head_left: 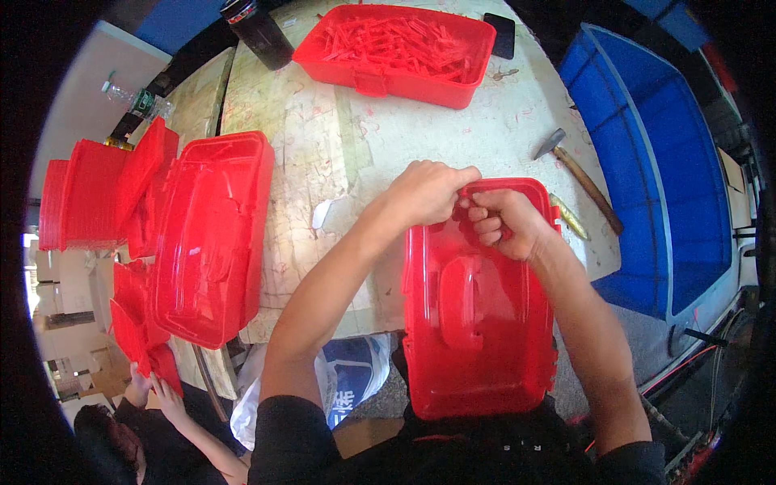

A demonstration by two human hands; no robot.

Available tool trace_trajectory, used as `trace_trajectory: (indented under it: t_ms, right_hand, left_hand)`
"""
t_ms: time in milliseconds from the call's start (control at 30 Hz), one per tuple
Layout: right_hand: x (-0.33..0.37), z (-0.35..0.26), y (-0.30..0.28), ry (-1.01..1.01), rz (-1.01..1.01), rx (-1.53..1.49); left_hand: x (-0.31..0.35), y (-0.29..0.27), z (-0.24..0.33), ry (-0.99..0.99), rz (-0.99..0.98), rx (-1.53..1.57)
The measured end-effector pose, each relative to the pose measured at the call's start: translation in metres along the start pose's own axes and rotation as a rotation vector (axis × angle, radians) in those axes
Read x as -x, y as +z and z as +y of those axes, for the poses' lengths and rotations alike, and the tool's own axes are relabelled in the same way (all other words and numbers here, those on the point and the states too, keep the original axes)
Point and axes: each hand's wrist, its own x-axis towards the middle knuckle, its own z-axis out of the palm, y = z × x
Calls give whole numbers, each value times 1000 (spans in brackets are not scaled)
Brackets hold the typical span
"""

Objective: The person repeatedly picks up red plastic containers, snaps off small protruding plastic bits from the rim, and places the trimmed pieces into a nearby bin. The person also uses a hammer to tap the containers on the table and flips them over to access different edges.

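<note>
A red plastic toolbox-like box [513,356] lies lengthwise before me, its hollow inside facing up and its near end by my body. My left hand [428,192] is closed on its far left corner, thumb reaching along the far rim. Curled just inside that same end is my right hand [511,225], thumb and forefinger pinched close to the left thumb. Whatever sits in this pinch is too small or hidden to name. A raised oval shape [462,303] stands in the floor of the box.
A red bin [372,81] of thin red plastic pieces stands at the back, beside a black can [257,32] and a phone [501,36]. A hammer [578,166] lies right, near a blue crate [622,162]. Red boxes [214,242] stack left, by another person's hands [162,396].
</note>
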Motion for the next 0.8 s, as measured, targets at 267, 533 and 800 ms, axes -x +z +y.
trace_trajectory:
  t_ms: [267, 533, 800]
  right_hand:
    - [-12, 25, 10, -154, 71, -193]
    - [-25, 32, 11, -422, 257, 253]
    - [-31, 22, 19, -430, 281, 294]
  left_hand:
    - [1, 2, 0, 8, 61, 16]
    - [0, 6, 2, -7, 61, -8]
    - [0, 3, 1, -43, 114, 26]
